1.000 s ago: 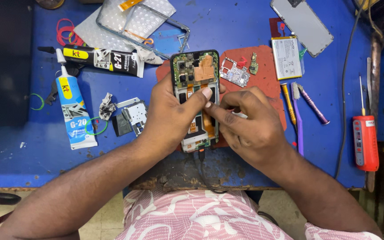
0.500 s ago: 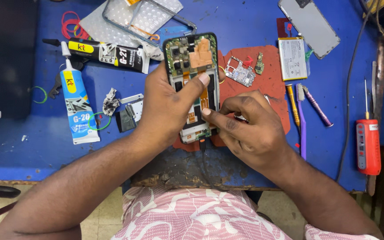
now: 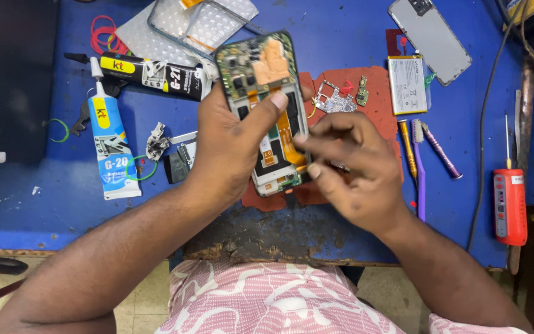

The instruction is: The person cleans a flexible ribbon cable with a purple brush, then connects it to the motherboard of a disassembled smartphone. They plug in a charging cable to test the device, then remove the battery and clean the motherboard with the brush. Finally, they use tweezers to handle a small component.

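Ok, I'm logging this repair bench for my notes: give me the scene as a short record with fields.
Left hand: grips the opened phone, thumb across its middle
Right hand: fingertips at the phone's right edge
Surface: blue table with a red mat
Left of phone: two glue tubes
Right of phone: battery, back cover, red screwdriver

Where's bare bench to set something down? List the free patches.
Free: blue bench left of the white glue tube; also the strip between purple brush and red screwdriver. Crowded: the top edge and the red mat, where both hands hold the opened phone.
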